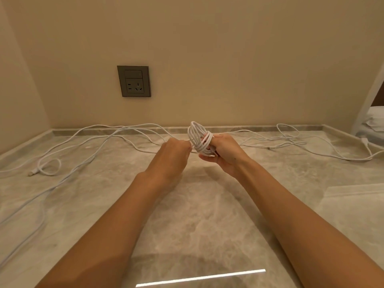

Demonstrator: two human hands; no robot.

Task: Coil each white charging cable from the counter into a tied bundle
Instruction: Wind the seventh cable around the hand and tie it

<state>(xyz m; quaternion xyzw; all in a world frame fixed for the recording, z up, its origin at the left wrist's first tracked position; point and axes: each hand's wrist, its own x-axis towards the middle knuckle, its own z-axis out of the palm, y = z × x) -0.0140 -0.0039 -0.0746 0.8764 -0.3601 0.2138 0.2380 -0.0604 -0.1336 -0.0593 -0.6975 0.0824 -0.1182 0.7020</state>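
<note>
A coiled white cable bundle (pixel 198 138) is held upright above the marble counter (pixel 187 215), with a few turns wrapped across its middle. My right hand (pixel 223 154) grips the bundle from the right, fingers curled round the loops. My left hand (pixel 173 152) is close on the left and pinches the cable's short free end beside the bundle. More loose white cable (pixel 87 148) sprawls across the counter's left side, ending in a small loop and plug (pixel 48 168). Another loose white cable (pixel 291 140) lies tangled at the back right.
A grey wall socket (pixel 134 81) sits on the beige wall above the counter. A folded pale towel (pixel 353 204) lies at the right edge. Bedding (pixel 374 121) shows past the wall's right end. A raised stone lip runs along the counter's back.
</note>
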